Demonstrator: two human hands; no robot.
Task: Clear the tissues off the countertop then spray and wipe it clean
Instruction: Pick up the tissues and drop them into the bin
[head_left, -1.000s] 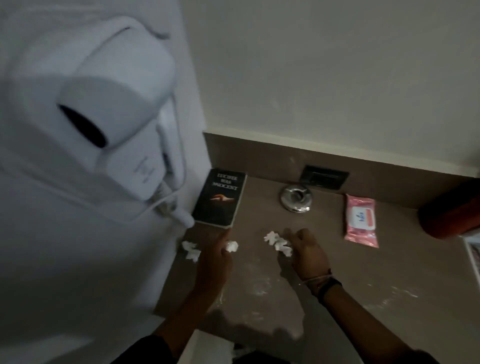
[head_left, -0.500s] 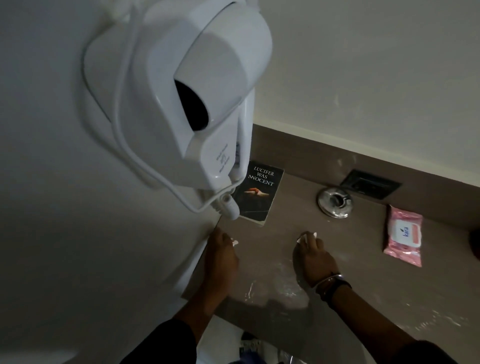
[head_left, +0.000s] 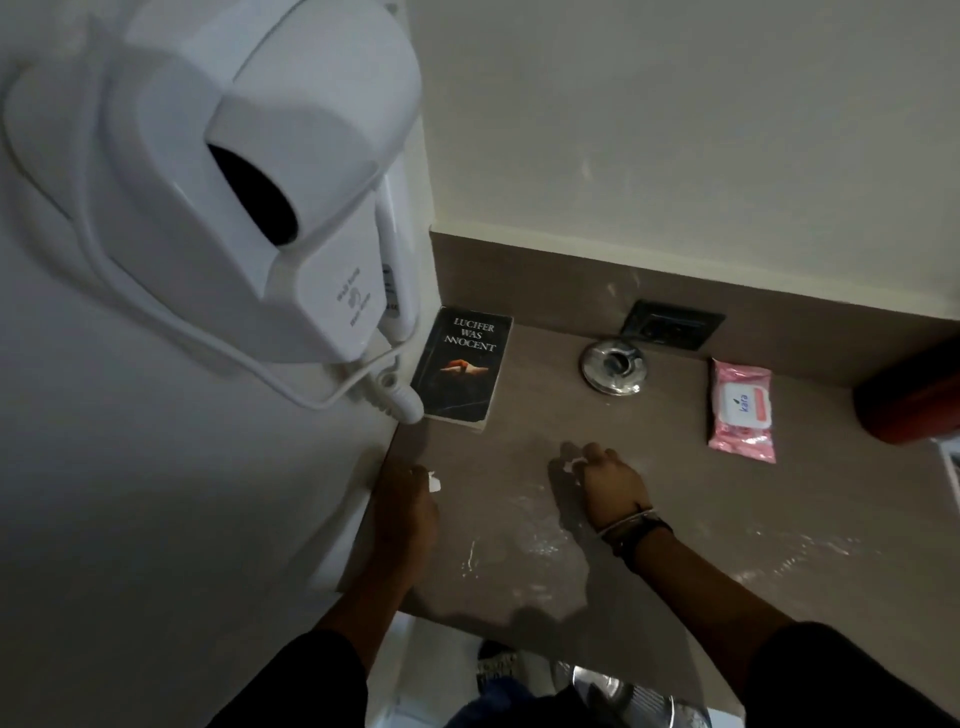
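The brown countertop (head_left: 727, 499) fills the lower middle of the head view, with smeared streaks on it. My left hand (head_left: 408, 506) rests at the counter's left edge by the wall, closed around white tissue; a scrap of tissue (head_left: 434, 482) sticks out at its fingertips. My right hand (head_left: 610, 480) lies near the middle of the counter, fingers curled over crumpled tissue (head_left: 573, 466), only a small white bit showing. No loose tissue is visible elsewhere on the counter.
A white wall-mounted hair dryer (head_left: 249, 208) hangs large at the upper left, its cord end near a black book (head_left: 462, 366). A metal ashtray (head_left: 613, 366), a wall socket (head_left: 670, 325), a pink wipes pack (head_left: 742, 410) and a red object (head_left: 909, 395) line the back.
The loose tissues that lay on the counter are now gathered into both hands. Both hands have closed and drawn slightly back toward me.
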